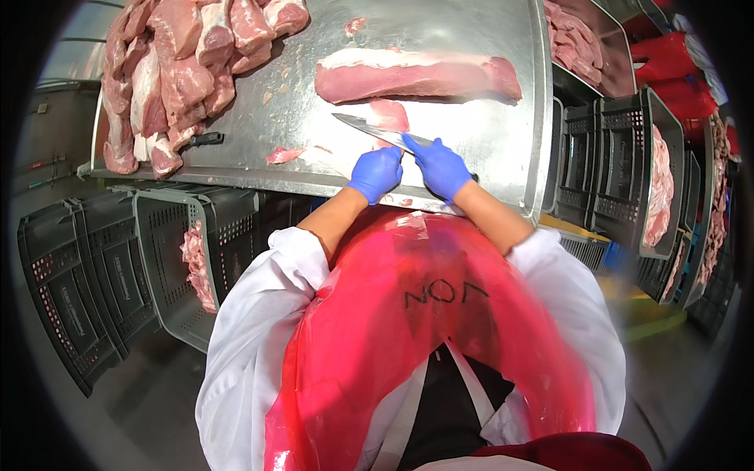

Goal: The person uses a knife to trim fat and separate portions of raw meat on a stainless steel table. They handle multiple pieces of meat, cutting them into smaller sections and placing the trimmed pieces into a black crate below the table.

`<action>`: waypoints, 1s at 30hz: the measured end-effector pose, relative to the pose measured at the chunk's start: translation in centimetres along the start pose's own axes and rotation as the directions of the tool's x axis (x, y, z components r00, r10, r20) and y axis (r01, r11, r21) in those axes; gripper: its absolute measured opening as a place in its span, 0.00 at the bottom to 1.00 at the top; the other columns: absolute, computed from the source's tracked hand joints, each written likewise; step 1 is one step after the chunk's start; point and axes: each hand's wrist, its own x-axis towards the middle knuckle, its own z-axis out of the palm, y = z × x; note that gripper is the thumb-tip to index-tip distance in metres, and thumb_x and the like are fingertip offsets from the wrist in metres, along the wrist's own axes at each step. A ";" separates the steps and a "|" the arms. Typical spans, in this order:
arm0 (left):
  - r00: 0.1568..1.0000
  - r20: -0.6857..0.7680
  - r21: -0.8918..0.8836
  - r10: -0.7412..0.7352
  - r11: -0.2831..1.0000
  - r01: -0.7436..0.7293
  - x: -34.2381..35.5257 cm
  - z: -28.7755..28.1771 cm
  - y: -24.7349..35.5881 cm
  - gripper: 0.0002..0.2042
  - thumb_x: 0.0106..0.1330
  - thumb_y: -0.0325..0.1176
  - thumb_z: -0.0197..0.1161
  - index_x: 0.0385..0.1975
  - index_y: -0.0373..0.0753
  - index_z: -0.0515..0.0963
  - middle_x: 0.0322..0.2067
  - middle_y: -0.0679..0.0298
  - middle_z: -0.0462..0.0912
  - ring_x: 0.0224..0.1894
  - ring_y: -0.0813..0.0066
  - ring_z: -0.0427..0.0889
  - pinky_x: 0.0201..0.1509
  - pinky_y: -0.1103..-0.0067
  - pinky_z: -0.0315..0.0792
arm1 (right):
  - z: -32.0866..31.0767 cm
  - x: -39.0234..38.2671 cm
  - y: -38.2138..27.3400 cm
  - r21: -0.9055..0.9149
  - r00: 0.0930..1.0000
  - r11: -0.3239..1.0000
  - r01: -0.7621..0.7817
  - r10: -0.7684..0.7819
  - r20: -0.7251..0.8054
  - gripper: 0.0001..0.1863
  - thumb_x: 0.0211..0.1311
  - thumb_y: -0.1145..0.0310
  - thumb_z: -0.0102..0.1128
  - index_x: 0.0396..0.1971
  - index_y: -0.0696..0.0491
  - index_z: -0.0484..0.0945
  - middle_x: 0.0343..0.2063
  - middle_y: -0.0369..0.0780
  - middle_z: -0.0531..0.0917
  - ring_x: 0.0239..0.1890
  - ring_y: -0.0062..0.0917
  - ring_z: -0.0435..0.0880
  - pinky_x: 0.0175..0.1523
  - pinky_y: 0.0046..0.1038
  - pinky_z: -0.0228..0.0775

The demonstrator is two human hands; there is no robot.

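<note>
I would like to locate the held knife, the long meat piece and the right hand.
Held knife (381, 132), head view: on the blade.
Long meat piece (416, 82), head view: on its pink side.
Right hand (442, 167), head view: on its gloved back.

A head-worn fisheye camera looks down from close by onto blue-gloved hands (377, 174) and a silvery metal tabletop (302, 122); picture edges seem murky.

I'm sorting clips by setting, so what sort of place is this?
Probably a meat-cutting room: a pile of raw meat lies on a metal table, the right gloved hand holds a knife, and nearby plastic crates contain more meat.
</note>
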 end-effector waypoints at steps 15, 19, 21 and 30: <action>0.937 -0.231 0.288 -0.261 0.902 0.322 2.2 -1.4 -3.7 0.11 0.64 0.27 0.53 0.45 0.33 0.72 0.43 0.47 0.76 0.42 0.49 0.79 0.45 0.61 0.76 | -1.3 4.3 -2.8 -0.036 1.000 0.999 -0.027 0.026 -0.010 0.30 0.72 0.65 0.47 0.72 0.37 0.58 0.45 0.55 0.80 0.45 0.48 0.82 0.48 0.42 0.77; 0.963 -0.234 0.184 -0.136 0.966 0.181 2.6 -2.2 -7.9 0.08 0.66 0.28 0.52 0.41 0.36 0.74 0.35 0.47 0.80 0.36 0.47 0.84 0.40 0.58 0.79 | -1.6 2.4 -1.4 -0.008 0.997 0.997 -0.073 0.073 0.008 0.30 0.72 0.63 0.47 0.73 0.35 0.58 0.44 0.57 0.79 0.42 0.50 0.82 0.47 0.44 0.77; 0.972 -0.124 0.243 -0.199 0.944 0.225 2.5 -3.2 -7.9 0.09 0.65 0.29 0.53 0.43 0.38 0.75 0.38 0.48 0.81 0.38 0.47 0.84 0.42 0.59 0.79 | -2.1 -0.1 0.4 -0.024 0.995 0.995 -0.098 0.098 0.003 0.30 0.72 0.63 0.48 0.73 0.35 0.57 0.43 0.57 0.79 0.41 0.50 0.82 0.47 0.44 0.77; 0.977 0.167 0.083 0.136 0.985 -0.151 1.0 2.0 -1.1 0.08 0.59 0.28 0.57 0.36 0.38 0.79 0.32 0.47 0.83 0.34 0.48 0.85 0.39 0.60 0.78 | -2.4 1.3 0.2 -0.041 0.989 0.988 -0.146 0.145 -0.033 0.32 0.69 0.67 0.49 0.73 0.39 0.57 0.42 0.54 0.81 0.46 0.49 0.81 0.49 0.45 0.76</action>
